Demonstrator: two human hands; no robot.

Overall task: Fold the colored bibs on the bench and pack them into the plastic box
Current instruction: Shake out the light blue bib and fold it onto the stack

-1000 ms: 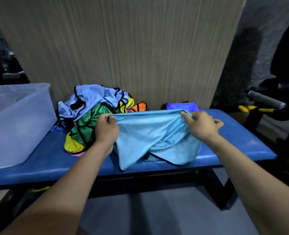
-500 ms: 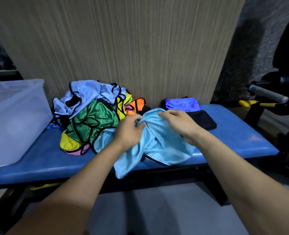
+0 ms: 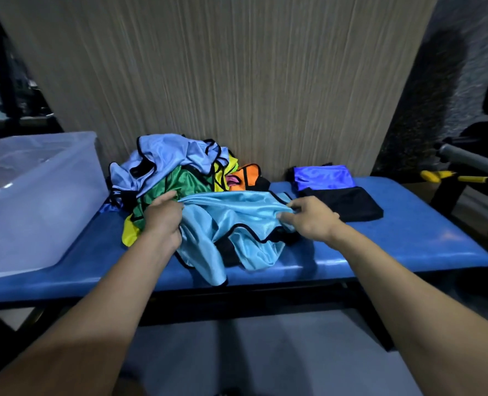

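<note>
Here, two hands stretching a cyan bib [image 3: 237, 221] over a blue bench [image 3: 403, 241].

At left edge: clear box [image 3: 45, 201] on the bench's left end, contents unclear. Centre left: heap of bibs [image 3: 177, 172] against the wood panel [image 3: 237, 75], light blue on top, green, yellow and orange beneath. Centre: left hand [image 3: 162, 221] clutching the cyan bib's left edge, fingers curled round the cloth; right hand [image 3: 308, 218] pinching its right edge; cloth taut between, lower part drooping over the bench's front edge. Centre right: folded blue bib [image 3: 322, 175] by the panel, folded black bib [image 3: 348, 202] just in front. Far right: grey padded bar [image 3: 471, 158].
</note>
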